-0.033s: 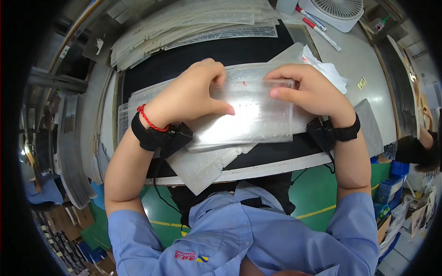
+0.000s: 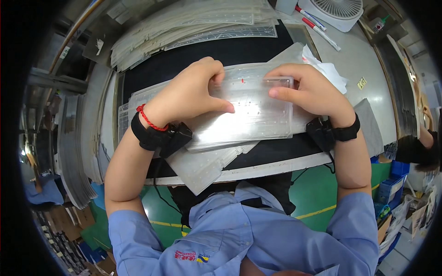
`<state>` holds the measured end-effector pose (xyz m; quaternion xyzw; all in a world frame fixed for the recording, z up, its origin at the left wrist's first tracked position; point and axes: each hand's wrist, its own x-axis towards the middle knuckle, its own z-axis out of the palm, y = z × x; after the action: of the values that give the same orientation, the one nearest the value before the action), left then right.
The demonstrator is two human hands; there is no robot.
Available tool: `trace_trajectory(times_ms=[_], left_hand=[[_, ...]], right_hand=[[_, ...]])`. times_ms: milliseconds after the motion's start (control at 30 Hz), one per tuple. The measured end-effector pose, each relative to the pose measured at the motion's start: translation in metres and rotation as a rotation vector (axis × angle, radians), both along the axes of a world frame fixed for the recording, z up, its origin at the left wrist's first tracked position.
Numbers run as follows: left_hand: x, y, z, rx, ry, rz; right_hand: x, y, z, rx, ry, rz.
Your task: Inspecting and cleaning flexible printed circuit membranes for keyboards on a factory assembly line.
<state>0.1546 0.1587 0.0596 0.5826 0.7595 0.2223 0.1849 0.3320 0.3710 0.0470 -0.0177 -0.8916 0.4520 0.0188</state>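
A clear plastic sheet [image 2: 269,108] with small dots and a red mark near its far edge lies between my hands, over other clear sheets. The thumb of my left hand [image 2: 195,89] rests on its face, while the fingers curl at the far side, partly hidden. At the far right corner, my right hand [image 2: 308,89] grips the sheet between thumb and fingers. Glare whitens the sheet's middle. Under it, another translucent sheet [image 2: 195,172] sticks out at an angle toward me over the table's near edge.
A tall pile of translucent sheets [image 2: 193,27] stands at the back left of the black mat [image 2: 161,69]. At the back right are a white fan [image 2: 338,11], two markers [image 2: 321,34] and crumpled white paper [image 2: 329,73]. A grey sheet [image 2: 368,124] lies at the right.
The clear sheet has shifted slightly away from me, and its red mark a touch left. My hands have stayed nearly in place.
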Motion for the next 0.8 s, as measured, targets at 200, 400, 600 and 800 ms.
trace_trajectory(times_ms=[200, 400, 600, 800], left_hand=[[0.003, 0.017, -0.005, 0.113, -0.323, -0.052], [-0.004, 0.038, -0.001, 0.006, -0.279, -0.06], [-0.01, 0.045, 0.0, -0.07, -0.219, -0.126], [-0.011, 0.045, -0.004, -0.05, -0.274, -0.127]], right_hand=[[-0.005, -0.004, -0.01, -0.299, 0.052, -0.084], [-0.008, -0.008, -0.01, -0.421, -0.011, -0.126], [-0.009, -0.003, -0.011, -0.346, -0.007, -0.083], [-0.007, -0.003, -0.012, -0.357, 0.005, -0.077]])
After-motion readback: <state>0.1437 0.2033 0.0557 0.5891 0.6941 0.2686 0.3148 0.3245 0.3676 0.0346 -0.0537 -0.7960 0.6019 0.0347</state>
